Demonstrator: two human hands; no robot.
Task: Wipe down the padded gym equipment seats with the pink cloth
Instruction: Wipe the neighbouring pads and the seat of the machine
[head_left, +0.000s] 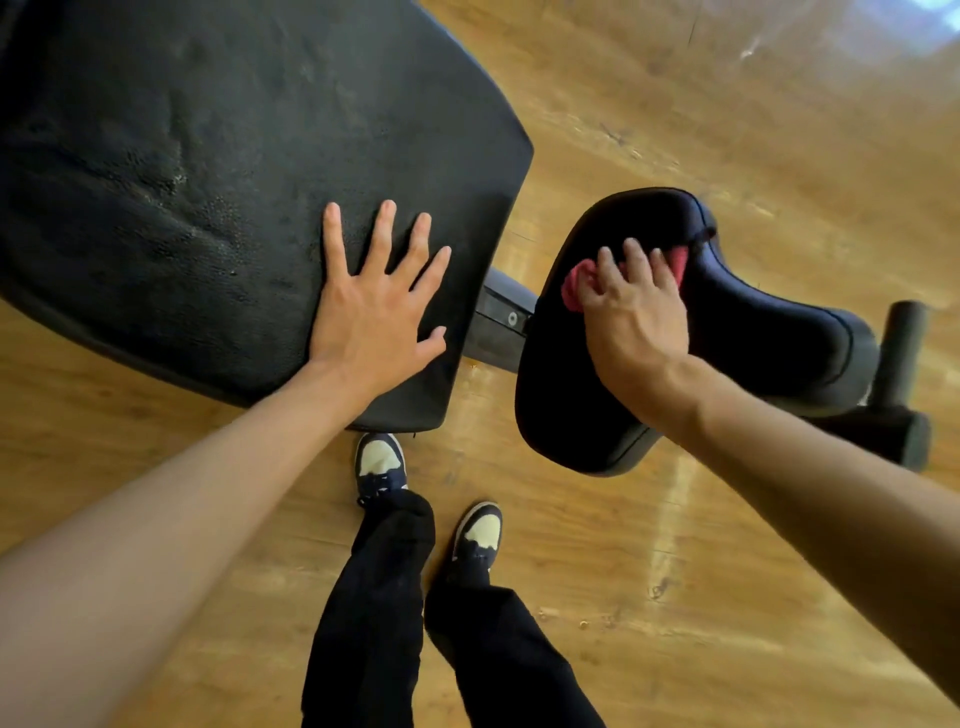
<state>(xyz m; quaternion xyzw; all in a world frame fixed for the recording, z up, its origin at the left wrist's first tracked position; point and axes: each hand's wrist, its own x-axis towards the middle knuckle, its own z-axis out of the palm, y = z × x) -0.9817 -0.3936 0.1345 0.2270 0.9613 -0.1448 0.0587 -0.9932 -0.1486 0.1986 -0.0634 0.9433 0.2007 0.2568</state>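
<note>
One pink cloth (576, 286) bunched under right hand's (631, 312) grip.

We read this as a gym. 2 black padded cushions sit on 1 machine: a large worn backrest pad (208, 182) and a smaller contoured seat pad (727, 332), joined by a dark metal frame bar (501, 317) with a bolt. A black post (901, 353) rises at the seat's far end, probably a roller or handle mount, but blur hides detail. Glossy wood-look floor (727, 571) underneath, and we see sneakers (379, 460) on the person standing there.
</note>
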